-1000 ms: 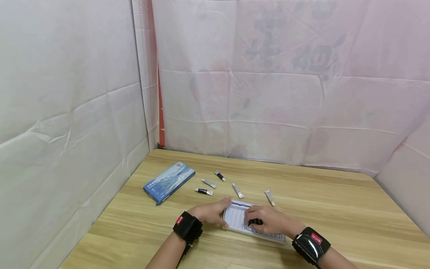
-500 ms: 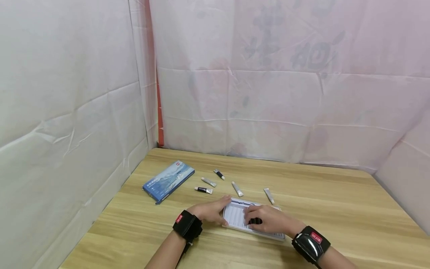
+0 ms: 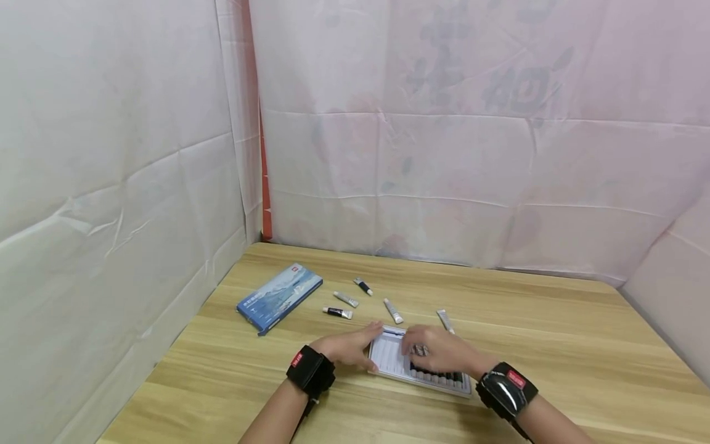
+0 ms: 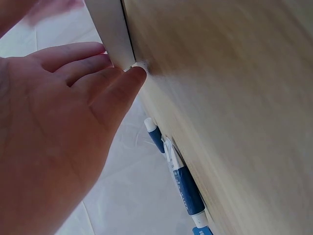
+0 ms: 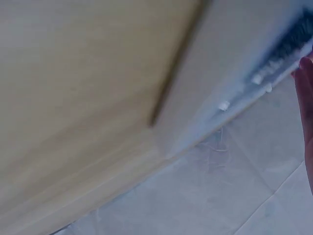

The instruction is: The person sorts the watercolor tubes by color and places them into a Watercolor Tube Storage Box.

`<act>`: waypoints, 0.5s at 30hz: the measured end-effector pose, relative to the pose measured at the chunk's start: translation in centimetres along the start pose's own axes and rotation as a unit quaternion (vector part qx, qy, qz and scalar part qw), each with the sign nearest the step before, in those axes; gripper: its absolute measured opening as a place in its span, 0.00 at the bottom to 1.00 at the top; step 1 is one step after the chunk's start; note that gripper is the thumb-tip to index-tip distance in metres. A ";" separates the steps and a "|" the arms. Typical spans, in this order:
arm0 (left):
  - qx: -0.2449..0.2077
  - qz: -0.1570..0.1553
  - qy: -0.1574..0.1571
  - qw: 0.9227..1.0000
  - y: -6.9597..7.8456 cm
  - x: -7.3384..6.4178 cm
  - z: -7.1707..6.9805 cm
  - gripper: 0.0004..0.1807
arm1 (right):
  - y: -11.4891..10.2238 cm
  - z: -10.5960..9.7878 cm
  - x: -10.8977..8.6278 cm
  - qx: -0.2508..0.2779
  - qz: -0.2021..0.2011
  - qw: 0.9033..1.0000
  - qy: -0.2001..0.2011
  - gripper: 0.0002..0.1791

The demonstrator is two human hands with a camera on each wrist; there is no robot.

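Observation:
A white plastic tray (image 3: 388, 361) lies on the table before me, with dark paint tubes (image 3: 438, 374) side by side in its right part. Its left part shows bare grooves. My left hand (image 3: 348, 349) steadies the tray's left end, thumb at the near corner and fingers at the far one. In the left wrist view, the left fingers (image 4: 115, 98) look straight against the tray's edge. Over the tubes, my right hand (image 3: 440, 351) is loosely curled, with tubes visible through the gap between thumb and fingers. I see nothing held in it; its fingertips are blurred.
Several loose paint tubes lie behind the tray, among them a black one (image 3: 338, 312), a silver one (image 3: 393, 311) and another silver one (image 3: 445, 320) beyond my right hand. A blue box (image 3: 280, 298) lies at the left. Pale cloth walls (image 3: 444, 185) enclose the table.
My right hand has lifted slightly and shifted toward the back of the tray, uncovering the row of tubes. The left hand and the tray have stayed in place.

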State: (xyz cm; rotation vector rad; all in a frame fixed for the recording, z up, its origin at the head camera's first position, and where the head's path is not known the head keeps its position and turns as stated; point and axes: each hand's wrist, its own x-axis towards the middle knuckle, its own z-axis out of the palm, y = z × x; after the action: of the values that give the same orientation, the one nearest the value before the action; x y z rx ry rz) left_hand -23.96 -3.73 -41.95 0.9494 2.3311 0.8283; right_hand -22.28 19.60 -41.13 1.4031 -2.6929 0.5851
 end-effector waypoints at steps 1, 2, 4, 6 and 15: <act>0.004 -0.001 0.000 1.000 0.0 0.0 0.0 0.46 | 0.1 -0.2 0.6 0.003 0.010 1.000 0.011 0.07; 0.007 -0.002 0.000 1.000 0.0 0.0 0.0 0.46 | 0.3 -0.5 1.3 0.002 0.020 1.000 0.021 0.07; 0.014 -0.004 0.000 1.000 -0.1 0.1 -0.1 0.46 | 0.7 -0.8 2.8 -0.007 0.039 0.999 0.035 0.08; 0.020 -0.002 -0.001 1.000 -0.1 0.1 -0.1 0.46 | 1.2 -1.0 4.3 -0.024 0.048 0.998 0.034 0.08; 0.025 0.024 -0.006 0.999 -0.4 0.3 -0.1 0.45 | 4.1 0.0 10.8 -0.070 0.070 0.994 -0.038 0.13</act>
State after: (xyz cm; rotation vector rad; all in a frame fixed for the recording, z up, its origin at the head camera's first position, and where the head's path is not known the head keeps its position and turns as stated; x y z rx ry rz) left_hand -24.35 -3.76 -42.18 1.0318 2.3358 0.7847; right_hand -31.87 13.33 -40.04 1.2345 -2.8462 0.3472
